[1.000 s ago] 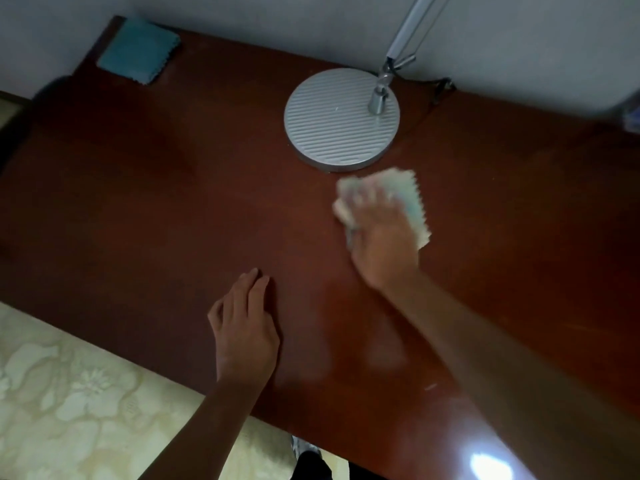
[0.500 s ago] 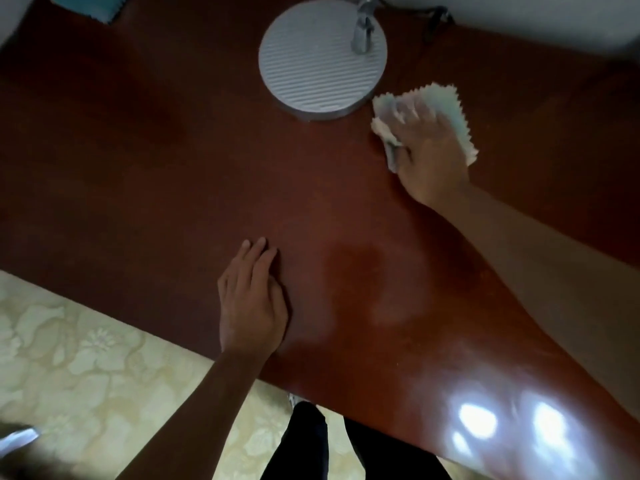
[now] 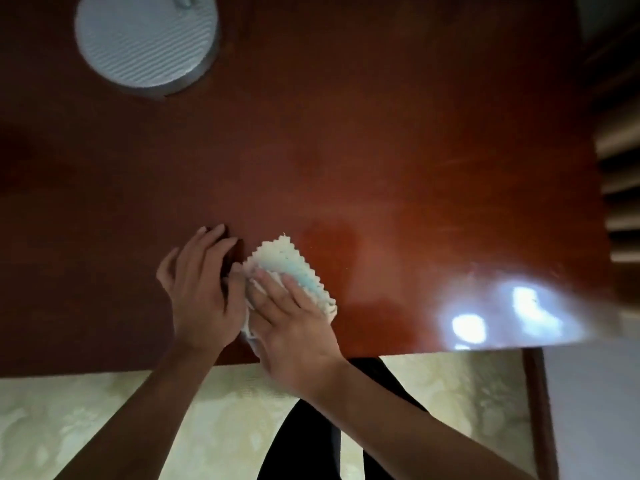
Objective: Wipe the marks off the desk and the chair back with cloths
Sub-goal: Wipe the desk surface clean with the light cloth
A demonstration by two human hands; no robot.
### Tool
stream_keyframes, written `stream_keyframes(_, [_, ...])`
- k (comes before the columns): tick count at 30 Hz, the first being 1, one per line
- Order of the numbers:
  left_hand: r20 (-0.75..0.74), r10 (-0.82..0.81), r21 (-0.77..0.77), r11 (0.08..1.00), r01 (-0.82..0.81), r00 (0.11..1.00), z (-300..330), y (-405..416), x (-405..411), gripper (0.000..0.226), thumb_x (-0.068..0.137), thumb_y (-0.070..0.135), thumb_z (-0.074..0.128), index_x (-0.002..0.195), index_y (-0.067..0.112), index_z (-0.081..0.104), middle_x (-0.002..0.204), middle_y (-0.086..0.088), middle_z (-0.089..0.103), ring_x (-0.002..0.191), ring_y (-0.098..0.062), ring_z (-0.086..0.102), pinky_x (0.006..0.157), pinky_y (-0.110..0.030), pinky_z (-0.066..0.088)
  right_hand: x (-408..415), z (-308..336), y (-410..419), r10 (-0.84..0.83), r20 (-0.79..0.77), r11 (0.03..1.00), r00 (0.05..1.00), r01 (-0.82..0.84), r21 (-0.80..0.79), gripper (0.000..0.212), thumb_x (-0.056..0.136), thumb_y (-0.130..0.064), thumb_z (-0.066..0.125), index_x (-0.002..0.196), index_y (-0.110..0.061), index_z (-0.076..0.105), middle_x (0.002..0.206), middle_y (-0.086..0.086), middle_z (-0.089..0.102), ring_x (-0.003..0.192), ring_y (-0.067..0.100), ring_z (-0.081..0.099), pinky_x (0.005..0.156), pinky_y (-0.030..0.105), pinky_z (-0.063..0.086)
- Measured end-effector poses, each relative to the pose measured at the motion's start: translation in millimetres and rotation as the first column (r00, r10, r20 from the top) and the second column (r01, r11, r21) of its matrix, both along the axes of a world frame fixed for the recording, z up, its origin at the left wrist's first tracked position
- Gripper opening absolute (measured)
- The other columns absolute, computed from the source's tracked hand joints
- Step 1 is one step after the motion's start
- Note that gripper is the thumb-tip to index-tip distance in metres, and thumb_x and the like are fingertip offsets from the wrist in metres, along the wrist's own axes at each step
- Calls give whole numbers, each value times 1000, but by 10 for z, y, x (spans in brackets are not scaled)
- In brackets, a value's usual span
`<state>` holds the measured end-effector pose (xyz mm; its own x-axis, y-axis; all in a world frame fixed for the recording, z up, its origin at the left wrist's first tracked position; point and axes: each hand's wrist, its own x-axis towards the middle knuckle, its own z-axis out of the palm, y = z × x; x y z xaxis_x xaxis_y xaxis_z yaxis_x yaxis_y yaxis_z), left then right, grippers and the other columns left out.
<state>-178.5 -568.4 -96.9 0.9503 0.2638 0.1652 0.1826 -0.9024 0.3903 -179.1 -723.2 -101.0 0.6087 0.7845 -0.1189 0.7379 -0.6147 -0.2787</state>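
Head view shows the pale, zigzag-edged cloth with a blue stripe [image 3: 294, 271] now down near the front edge of the glossy reddish-brown wooden desk [image 3: 381, 150], at about six o'clock on the top, a big swing from half a second ago when it was up beside the round, ribbed grey lamp base [image 3: 145, 39], which sits at eleven o'clock. Right hand [image 3: 291, 323] lies flat on the cloth, fingers straight, pressing it to the wood. Left hand [image 3: 201, 292] is spread flat on the desk, touching the cloth's nine o'clock edge. By my reckoning the wipe has run back to front, so this strip looks covered. Window glare at four o'clock hides any marks there. Slatted wooden chair [image 3: 620, 188] waits at three o'clock, untouched.
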Motion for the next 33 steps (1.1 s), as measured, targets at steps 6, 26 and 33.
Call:
stream_keyframes(6, [75,-355,160,927,341,932,-22,-761,519,32,92,17,45,117,12,65,130,-2,63,129,-23,53,112,-50,19,175,59,-703,-292,-7,951,956,291,105,48,92,-33,53,136,-14,55,154,2,38,148,21,22,120,44,21])
stream_keyframes(26, [17,-379,-9,925,379,925,123,-2236,1877,41,83,18,49,122,17,62,130,1,61,121,-15,56,111,-44,29,1131,107,-2400,-840,55,543,540,835,86,54,91,-27,35,143,-19,48,153,7,38,146,29,26,117,51,23])
stream_keyframes(33, [31,90,21,996,-91,995,162,-869,1902,39,83,10,55,121,9,63,133,-7,60,122,-23,56,108,-54,32,2286,122,-1416,-679,86,734,729,672,98,54,94,-28,30,145,-17,45,153,8,38,146,29,26,119,50,21])
